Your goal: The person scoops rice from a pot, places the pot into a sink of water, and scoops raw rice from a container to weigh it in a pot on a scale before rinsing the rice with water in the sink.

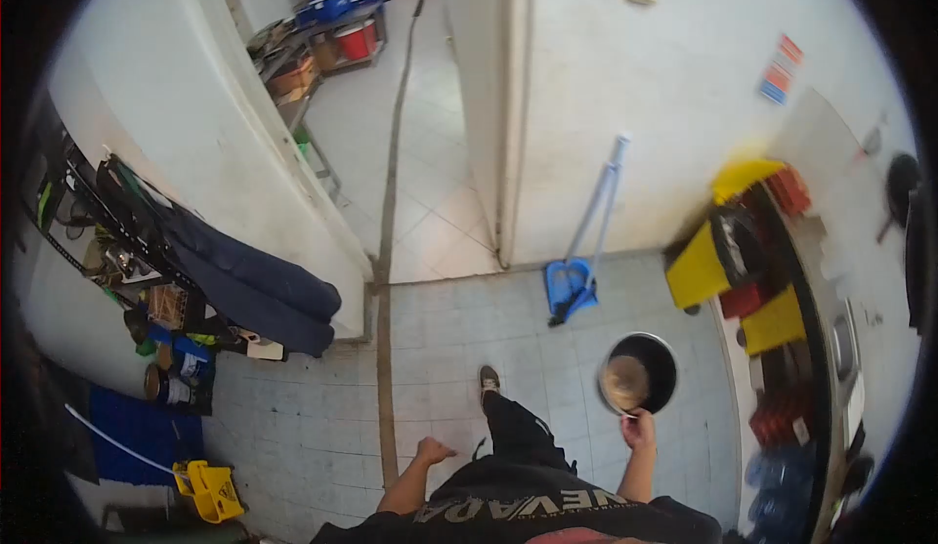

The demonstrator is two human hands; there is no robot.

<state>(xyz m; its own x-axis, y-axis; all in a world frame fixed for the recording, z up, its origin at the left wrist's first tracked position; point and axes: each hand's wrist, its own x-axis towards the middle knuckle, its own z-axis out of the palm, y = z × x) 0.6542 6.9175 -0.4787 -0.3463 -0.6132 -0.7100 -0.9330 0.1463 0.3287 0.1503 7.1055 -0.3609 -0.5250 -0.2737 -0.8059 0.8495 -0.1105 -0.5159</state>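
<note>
1 head cam, wide-angle, facing fwd/down; wearer's shirt [528, 495] close at btm, floor [293, 402] farther.

A blue long-handled dustpan [571, 285] stands right of centre, a yellow wheeled bin [698, 269] farther right. A yellow mop bucket [209, 491] sits at lower left; dark blue cloth [252, 278] hangs mid-left.

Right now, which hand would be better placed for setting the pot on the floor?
Probably the right hand: it holds the pot at its near side. The left hand is away from it.
</note>
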